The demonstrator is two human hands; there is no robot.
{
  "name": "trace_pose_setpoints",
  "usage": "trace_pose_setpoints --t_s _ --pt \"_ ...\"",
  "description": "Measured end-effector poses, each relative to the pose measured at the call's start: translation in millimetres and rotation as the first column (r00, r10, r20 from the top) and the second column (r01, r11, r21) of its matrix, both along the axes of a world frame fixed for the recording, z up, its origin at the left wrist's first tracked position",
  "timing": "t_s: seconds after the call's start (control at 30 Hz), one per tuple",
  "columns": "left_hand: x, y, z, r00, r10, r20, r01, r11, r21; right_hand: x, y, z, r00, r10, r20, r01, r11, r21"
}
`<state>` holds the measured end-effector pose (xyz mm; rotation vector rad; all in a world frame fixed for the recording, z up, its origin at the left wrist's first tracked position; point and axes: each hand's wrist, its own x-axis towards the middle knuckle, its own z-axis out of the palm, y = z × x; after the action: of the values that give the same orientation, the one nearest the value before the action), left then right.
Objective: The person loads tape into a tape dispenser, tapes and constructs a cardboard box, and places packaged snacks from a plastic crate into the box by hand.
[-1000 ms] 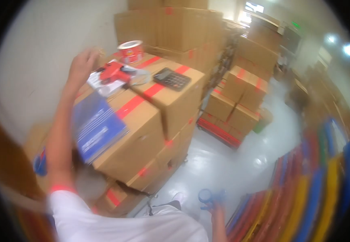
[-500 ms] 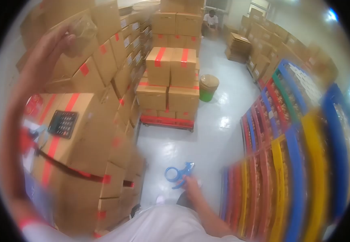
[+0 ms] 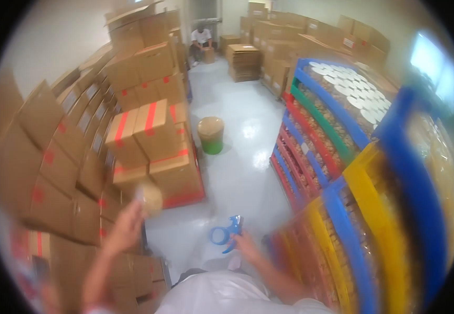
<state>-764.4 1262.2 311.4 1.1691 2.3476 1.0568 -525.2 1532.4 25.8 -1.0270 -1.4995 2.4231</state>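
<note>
My left hand (image 3: 126, 228) is closed on a round, tan roll (image 3: 149, 200) that looks like packing tape, blurred by motion, held up in front of stacked cartons. In my right hand (image 3: 244, 244), low near the middle of the view, is a blue tape dispenser (image 3: 228, 234) with a ring-shaped hub, held above the floor by its handle. The two hands are apart.
Taped cartons (image 3: 153, 125) stand on a red wheeled base at left centre. Beyond them is a round bin (image 3: 211, 135) with a green bottom. Stacked colourful crates (image 3: 316, 152) line the right. A person (image 3: 201, 39) sits at the far end near cartons.
The view has swung right, away from the carton top with the calculator and red dispenser. My left hand has come down from high left with the roll. My right hand still holds the blue dispenser.
</note>
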Motion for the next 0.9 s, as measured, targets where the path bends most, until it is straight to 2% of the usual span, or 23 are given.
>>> trace_pose_setpoints --t_s 0.03,0.1,0.17,0.2,0.27,0.33,0.4,0.43,0.5,0.53,0.6,0.73,0.8,0.83,0.9 --pt "9 18 -32 0.998 0.057 0.008 -0.057 0.998 0.027 -1 19 4 0.999 -0.037 -0.02 0.036 0.999 -0.031" --pt "19 45 -115 0.933 0.06 0.355 -0.151 0.961 0.233 -2 52 6 0.991 -0.116 -0.059 0.113 0.992 -0.059" --pt "31 66 -169 0.891 0.051 0.452 -0.184 0.949 0.255 -2 77 -1 0.985 -0.172 -0.033 0.168 0.981 -0.095" --pt "35 77 -177 0.891 0.034 0.452 -0.169 0.95 0.261 -2 84 -1 0.982 -0.188 -0.034 0.184 0.979 -0.089" --pt "35 102 -185 0.86 0.028 0.509 -0.116 0.983 0.142 -2 96 -3 0.972 -0.225 0.063 0.231 0.966 -0.12" --pt "15 133 -175 0.895 -0.011 0.447 -0.066 0.986 0.156 -6 109 -38 0.972 -0.223 0.077 0.233 0.959 -0.16" --pt "-16 167 -163 0.973 -0.038 0.226 0.027 0.998 0.054 -15 117 -43 0.975 -0.21 0.078 0.222 0.955 -0.198" --pt "-28 188 -157 0.972 -0.064 0.228 0.051 0.997 0.06 -19 124 -44 0.969 -0.235 0.078 0.246 0.95 -0.191" --pt "-57 233 -151 0.934 -0.095 0.345 0.025 0.979 0.202 -35 139 -52 0.971 -0.237 0.046 0.241 0.942 -0.234" --pt "-73 256 -165 0.929 -0.131 0.346 0.062 0.977 0.205 -45 149 -57 0.961 -0.273 0.046 0.276 0.933 -0.23" --pt "-107 303 -203 0.832 -0.155 0.533 0.032 0.972 0.234 -67 172 -64 0.928 -0.367 0.062 0.372 0.904 -0.21" --pt "-154 392 -220 0.736 -0.283 0.615 0.196 0.959 0.206 -113 229 -51 0.858 -0.502 0.109 0.514 0.831 -0.212" --pt "-168 426 -200 0.697 -0.335 0.634 0.211 0.941 0.265 -139 252 -32 0.838 -0.522 0.157 0.543 0.826 -0.151" --pt "-176 439 -189 0.638 -0.345 0.688 0.189 0.937 0.295 -150 266 -24 0.864 -0.486 0.131 0.502 0.852 -0.148" --pt "-207 467 -201 0.629 -0.366 0.686 0.236 0.931 0.279 -180 293 -6 0.841 -0.525 0.131 0.54 0.831 -0.136"
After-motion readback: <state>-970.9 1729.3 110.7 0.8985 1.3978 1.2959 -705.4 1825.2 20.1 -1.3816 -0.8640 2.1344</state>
